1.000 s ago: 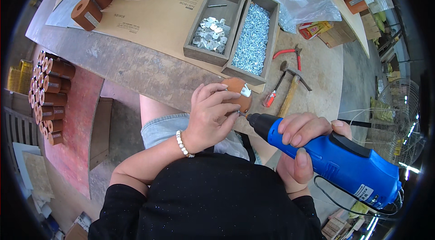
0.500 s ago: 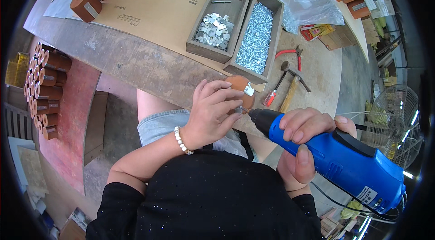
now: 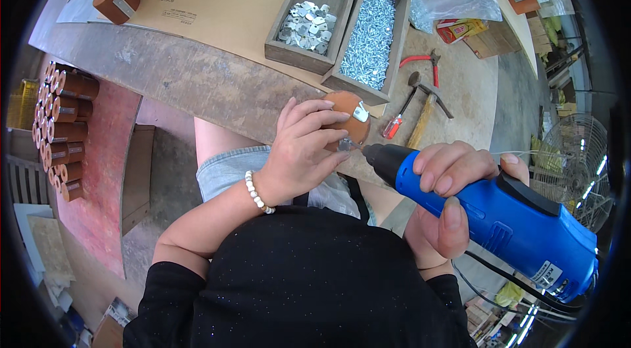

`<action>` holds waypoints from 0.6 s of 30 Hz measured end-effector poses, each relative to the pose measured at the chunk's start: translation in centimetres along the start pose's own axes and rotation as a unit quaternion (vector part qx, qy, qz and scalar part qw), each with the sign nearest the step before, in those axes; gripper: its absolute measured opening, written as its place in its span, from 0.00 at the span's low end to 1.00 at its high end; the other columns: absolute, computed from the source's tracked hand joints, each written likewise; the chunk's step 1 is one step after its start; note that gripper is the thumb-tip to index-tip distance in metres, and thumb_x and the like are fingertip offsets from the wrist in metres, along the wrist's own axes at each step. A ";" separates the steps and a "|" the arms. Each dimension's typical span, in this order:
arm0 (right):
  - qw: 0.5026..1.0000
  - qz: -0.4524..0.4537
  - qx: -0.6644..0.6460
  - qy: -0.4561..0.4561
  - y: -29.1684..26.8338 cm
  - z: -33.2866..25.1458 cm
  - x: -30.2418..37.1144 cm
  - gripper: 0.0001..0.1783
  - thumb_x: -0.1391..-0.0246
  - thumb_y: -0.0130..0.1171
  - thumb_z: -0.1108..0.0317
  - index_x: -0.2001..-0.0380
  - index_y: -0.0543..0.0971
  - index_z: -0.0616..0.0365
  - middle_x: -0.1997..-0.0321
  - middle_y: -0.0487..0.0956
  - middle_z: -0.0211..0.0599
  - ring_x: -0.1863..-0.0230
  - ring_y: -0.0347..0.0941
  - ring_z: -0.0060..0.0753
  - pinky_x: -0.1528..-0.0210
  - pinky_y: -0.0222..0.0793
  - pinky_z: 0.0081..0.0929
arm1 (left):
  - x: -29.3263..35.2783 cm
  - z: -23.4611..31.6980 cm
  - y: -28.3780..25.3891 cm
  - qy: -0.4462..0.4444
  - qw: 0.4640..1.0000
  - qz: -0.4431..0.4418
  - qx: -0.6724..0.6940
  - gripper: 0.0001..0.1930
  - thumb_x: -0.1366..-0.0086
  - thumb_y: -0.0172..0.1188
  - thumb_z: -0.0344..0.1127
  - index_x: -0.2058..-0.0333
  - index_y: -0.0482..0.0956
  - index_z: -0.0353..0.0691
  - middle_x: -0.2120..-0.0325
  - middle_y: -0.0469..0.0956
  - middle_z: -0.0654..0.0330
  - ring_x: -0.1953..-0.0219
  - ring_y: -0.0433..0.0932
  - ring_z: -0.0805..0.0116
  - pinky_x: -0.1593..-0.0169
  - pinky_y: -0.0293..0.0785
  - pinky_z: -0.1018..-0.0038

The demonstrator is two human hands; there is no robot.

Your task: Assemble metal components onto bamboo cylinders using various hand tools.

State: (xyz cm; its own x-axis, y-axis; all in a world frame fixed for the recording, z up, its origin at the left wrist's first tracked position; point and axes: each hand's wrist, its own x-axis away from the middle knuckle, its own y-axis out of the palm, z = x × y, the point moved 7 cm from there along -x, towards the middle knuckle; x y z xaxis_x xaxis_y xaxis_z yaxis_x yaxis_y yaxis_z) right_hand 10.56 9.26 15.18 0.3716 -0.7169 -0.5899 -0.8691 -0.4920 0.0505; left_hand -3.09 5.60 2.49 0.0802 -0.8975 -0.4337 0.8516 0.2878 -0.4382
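Note:
My left hand grips a round brown wooden piece by its left side, near the bench's front edge. A small white-silver metal plate sits on the upper part of its face. Lower down, by my fingertips, is another small metal plate. My right hand is wrapped round a blue electric screwdriver, its black nose pointing left at the lower plate. The bit's tip is at or very near that plate; whether it touches, and whether a screw is there, I cannot make out.
Beyond my hands stand a wooden tray of metal plates and a wooden tray of screws. Red-handled pliers, a hammer and a screwdriver lie to the right. Brown cylinders are stacked at left; a fan stands right.
The bench and trays sit slightly higher in the picture. More of the brown piece's face shows beside my left fingers. The electric screwdriver's body has shifted slightly right; both hands keep their hold.

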 end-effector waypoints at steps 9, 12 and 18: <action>1.000 -0.002 -0.001 0.002 0.1 -0.1 0.1 0.38 0.54 0.59 0.72 0.43 0.50 0.51 0.74 0.73 0.39 0.73 0.71 0.36 0.67 0.70 0.38 | 0.3 0.3 -0.3 0.005 1.000 0.005 -0.019 0.13 0.59 0.68 0.29 0.70 0.79 0.41 0.59 0.77 0.61 0.49 0.69 0.59 0.42 0.52 0.52; 1.000 0.001 0.003 0.006 0.1 -0.1 0.1 0.38 0.54 0.59 0.72 0.44 0.50 0.51 0.74 0.73 0.38 0.73 0.71 0.36 0.67 0.70 0.38 | 0.2 0.3 -0.2 0.004 1.000 0.005 -0.021 0.13 0.60 0.68 0.29 0.71 0.79 0.41 0.59 0.77 0.63 0.49 0.69 0.60 0.41 0.51 0.53; 1.000 0.002 0.011 0.009 0.2 0.0 0.0 0.38 0.54 0.59 0.71 0.44 0.50 0.52 0.74 0.73 0.38 0.74 0.71 0.36 0.67 0.70 0.38 | 0.2 0.3 -0.1 0.007 1.000 0.001 -0.030 0.14 0.60 0.68 0.29 0.70 0.79 0.43 0.58 0.77 0.65 0.49 0.69 0.61 0.41 0.50 0.53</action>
State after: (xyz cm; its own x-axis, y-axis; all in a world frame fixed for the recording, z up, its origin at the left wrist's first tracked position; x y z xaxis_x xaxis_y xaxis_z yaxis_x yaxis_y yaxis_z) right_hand 10.41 9.18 15.15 0.3746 -0.7274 -0.5750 -0.8771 -0.4791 0.0346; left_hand -3.02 5.26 2.67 0.0745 -0.8919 -0.4460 0.8185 0.3101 -0.4836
